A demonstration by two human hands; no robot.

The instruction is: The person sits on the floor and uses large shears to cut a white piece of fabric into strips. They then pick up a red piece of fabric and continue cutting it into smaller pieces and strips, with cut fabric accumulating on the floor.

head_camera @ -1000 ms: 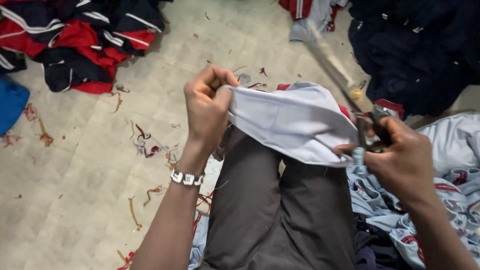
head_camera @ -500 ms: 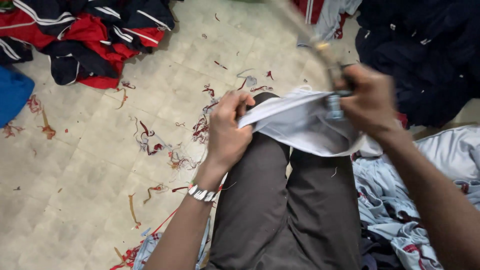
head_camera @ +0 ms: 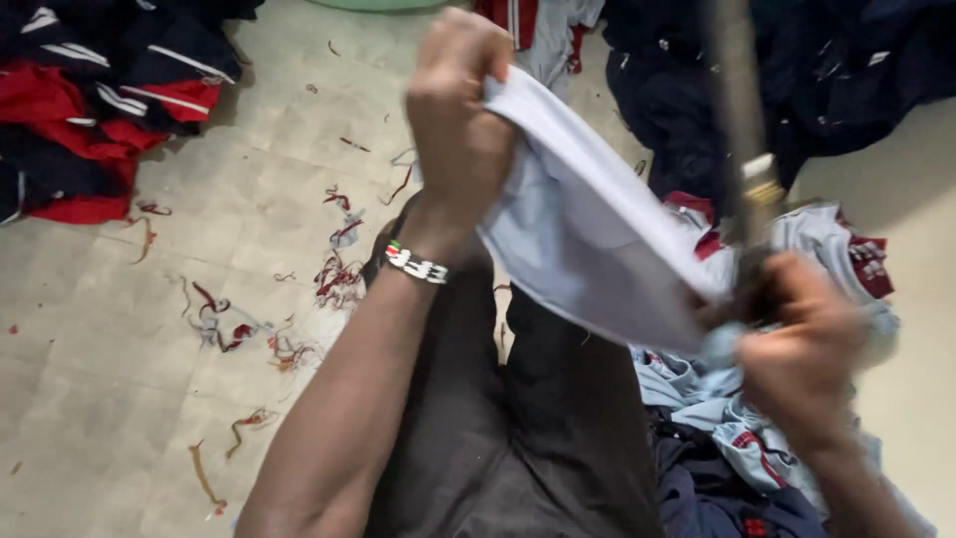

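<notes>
My left hand (head_camera: pixel 458 110) is raised and closed on the upper edge of a white cloth (head_camera: pixel 588 229), pulling it taut. A beaded bracelet (head_camera: pixel 416 266) circles that wrist. The cloth slopes down to my right hand (head_camera: pixel 797 349), which is blurred and closed around the handles of long scissors (head_camera: pixel 739 110). Their blades point up past the cloth's right edge. The cloth's lower corner meets my right hand; I cannot tell whether the fingers also pinch it. My legs in dark grey trousers (head_camera: pixel 518 428) lie under the cloth.
A heap of red, navy and white garments (head_camera: pixel 90 120) lies at the upper left. Dark navy garments (head_camera: pixel 797 60) are piled at the upper right. Pale blue garments with red trim (head_camera: pixel 836 249) lie by my right side. Red thread scraps (head_camera: pixel 289 339) litter the tiled floor.
My left hand has lifted the cloth higher and closer to the camera. My right hand with the scissors has dropped from the upper right to the lower right, stretching the cloth between them.
</notes>
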